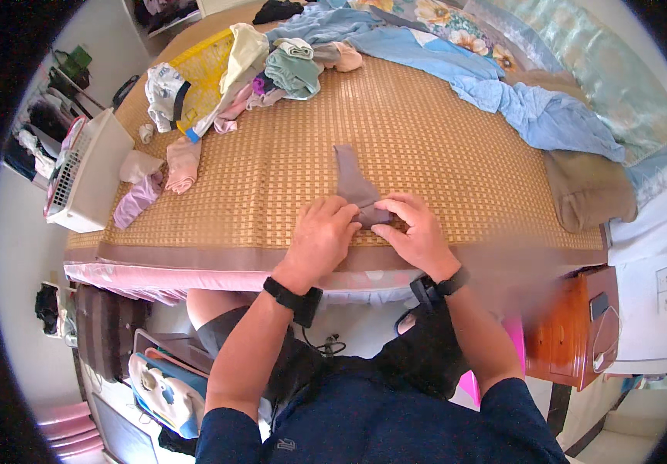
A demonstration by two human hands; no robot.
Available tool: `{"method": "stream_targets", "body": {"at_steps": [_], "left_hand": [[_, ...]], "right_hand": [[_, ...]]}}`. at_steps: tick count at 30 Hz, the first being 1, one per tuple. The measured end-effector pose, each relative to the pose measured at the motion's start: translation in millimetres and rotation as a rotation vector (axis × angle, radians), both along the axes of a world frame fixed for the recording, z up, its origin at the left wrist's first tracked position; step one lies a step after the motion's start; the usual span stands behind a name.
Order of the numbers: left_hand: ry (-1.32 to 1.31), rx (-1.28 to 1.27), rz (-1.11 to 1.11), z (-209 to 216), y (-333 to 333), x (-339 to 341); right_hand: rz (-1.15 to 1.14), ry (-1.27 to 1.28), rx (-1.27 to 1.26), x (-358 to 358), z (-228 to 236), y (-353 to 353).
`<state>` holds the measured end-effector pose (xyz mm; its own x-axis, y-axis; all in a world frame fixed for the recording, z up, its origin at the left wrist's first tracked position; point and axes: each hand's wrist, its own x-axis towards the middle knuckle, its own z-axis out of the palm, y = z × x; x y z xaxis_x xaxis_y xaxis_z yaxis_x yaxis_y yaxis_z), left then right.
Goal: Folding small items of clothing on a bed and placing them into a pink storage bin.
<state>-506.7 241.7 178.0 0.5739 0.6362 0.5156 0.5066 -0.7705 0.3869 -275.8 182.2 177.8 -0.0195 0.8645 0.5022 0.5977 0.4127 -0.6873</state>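
Note:
A mauve-grey sock [355,184] lies on the woven mat [426,155] close to the bed's front edge, its narrow end stretching away from me. My left hand [319,232] is closed at the sock's near left side, thumb and fingertips pinching the cloth. On the near right side, my right hand [420,236] has its index finger and thumb on the fabric, the fingers curled round its edge. Part of the sock's near end is hidden by my fingers.
At the far left, a clothes pile [291,69] lies beside a yellow mesh item [202,73]. Small folded garments [183,164] sit near a white basket [90,174]. Blue clothing [534,112] and brown cloth [588,189] lie right. A wooden cabinet [561,332] stands below, right.

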Motion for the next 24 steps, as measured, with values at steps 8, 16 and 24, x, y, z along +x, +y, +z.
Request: {"method": "stream_targets", "body": {"at_steps": [8, 16, 24], "left_hand": [[-0.016, -0.081, -0.014, -0.5, 6.0, -2.2], [-0.058, -0.142, 0.010, -2.6, -4.4, -6.5], [0.035, -0.242, 0.064, 3.1, -6.7, -6.3]], "right_hand": [[0.053, -0.163, -0.052, 5.4, 8.6, 2.8], [0.098, -0.248, -0.029, 5.7, 11.2, -3.0], [0.097, -0.229, -0.070, 3.4, 11.0, -4.8]]}}
